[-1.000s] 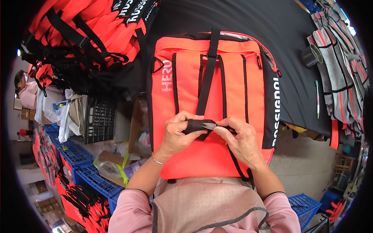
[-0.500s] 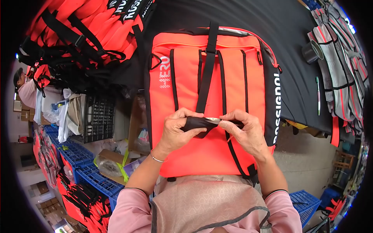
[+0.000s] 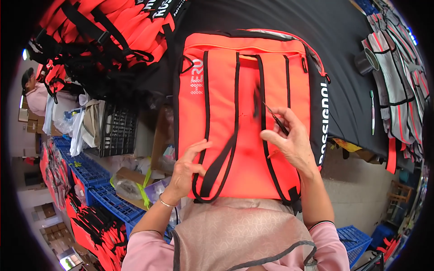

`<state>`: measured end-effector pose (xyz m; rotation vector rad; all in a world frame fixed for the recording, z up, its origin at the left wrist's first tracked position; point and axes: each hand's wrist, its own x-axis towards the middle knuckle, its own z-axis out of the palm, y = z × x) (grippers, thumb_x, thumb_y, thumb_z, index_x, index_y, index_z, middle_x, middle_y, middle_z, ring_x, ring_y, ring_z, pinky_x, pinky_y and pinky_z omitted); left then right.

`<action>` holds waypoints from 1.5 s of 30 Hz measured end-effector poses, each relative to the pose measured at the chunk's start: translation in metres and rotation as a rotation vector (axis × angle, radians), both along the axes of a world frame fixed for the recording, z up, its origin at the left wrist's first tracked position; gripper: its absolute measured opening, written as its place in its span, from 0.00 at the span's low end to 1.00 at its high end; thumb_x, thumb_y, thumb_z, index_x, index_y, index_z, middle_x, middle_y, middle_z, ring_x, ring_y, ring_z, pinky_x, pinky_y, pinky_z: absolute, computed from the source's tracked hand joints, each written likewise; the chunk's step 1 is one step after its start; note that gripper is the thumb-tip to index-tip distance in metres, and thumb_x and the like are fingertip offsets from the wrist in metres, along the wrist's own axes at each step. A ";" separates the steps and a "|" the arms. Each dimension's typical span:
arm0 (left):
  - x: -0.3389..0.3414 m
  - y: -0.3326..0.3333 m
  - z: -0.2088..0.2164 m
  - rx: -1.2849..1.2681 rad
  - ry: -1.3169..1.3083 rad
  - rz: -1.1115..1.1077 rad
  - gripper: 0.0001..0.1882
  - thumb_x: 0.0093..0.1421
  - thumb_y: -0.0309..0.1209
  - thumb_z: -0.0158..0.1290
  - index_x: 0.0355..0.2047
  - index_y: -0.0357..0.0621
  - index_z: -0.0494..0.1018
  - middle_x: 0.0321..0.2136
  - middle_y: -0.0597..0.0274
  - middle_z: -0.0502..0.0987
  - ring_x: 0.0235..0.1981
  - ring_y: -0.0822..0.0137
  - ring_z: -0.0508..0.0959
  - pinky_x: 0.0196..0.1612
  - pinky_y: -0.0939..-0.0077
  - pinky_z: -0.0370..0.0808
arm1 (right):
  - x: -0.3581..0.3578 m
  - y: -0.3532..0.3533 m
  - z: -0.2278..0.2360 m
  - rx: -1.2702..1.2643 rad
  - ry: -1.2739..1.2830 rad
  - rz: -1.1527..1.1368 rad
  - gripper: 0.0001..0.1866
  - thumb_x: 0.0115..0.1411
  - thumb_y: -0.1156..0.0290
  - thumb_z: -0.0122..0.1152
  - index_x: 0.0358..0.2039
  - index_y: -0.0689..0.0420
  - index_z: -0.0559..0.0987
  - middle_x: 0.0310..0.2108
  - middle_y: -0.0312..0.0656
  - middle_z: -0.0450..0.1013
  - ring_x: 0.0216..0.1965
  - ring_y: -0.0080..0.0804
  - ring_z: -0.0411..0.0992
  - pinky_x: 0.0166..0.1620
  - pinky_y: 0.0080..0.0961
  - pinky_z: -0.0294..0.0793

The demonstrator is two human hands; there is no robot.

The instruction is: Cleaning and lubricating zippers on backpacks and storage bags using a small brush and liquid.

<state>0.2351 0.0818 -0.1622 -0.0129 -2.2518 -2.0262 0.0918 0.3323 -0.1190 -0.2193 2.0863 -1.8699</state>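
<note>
The red-orange backpack (image 3: 253,167) lies flat at the near side of the black-covered table (image 3: 346,106), its near edge close against the person's apron (image 3: 239,226). Its back panel faces up, probably to keep the padded shoulder straps (image 3: 221,90) within easy reach. The right hand (image 3: 294,147) grasps small dark snips (image 3: 281,125) over the right strap, their tips angled far and left, seemingly to keep them off the fabric. The left hand (image 3: 183,174) is released, fingers spread beside a loose black webbing strap (image 3: 216,174); whether it touches that cannot be told. The backpack looks smooth and full-shaped, with black piping and a black right side; a dark blur crosses its middle. Similar bags (image 3: 131,29) are heaped far left, grey ones (image 3: 393,86) far right, beside a toothbrush (image 3: 372,113).
</note>
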 end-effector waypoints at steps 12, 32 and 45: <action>0.046 -0.003 0.024 0.077 -0.614 -0.018 0.30 0.48 0.25 0.69 0.50 0.33 0.69 0.41 0.58 0.79 0.42 0.70 0.79 0.46 0.74 0.77 | 0.043 -0.043 0.001 0.186 0.213 0.274 0.23 0.54 0.69 0.71 0.48 0.63 0.75 0.34 0.41 0.75 0.36 0.25 0.75 0.43 0.23 0.75; 0.062 -0.014 0.021 0.570 -0.480 -0.186 0.43 0.51 0.20 0.62 0.66 0.32 0.54 0.59 0.58 0.68 0.58 0.71 0.67 0.59 0.75 0.68 | 0.097 -0.045 -0.035 0.347 0.609 0.302 0.13 0.50 0.69 0.72 0.33 0.59 0.78 0.26 0.41 0.74 0.26 0.37 0.73 0.28 0.31 0.71; 0.045 0.011 0.022 0.139 -0.433 -0.088 0.18 0.52 0.19 0.62 0.45 0.36 0.78 0.45 0.62 0.78 0.47 0.70 0.77 0.52 0.76 0.73 | 0.070 -0.063 -0.027 0.149 0.127 0.206 0.28 0.51 0.66 0.75 0.49 0.61 0.71 0.40 0.42 0.75 0.37 0.28 0.72 0.43 0.27 0.76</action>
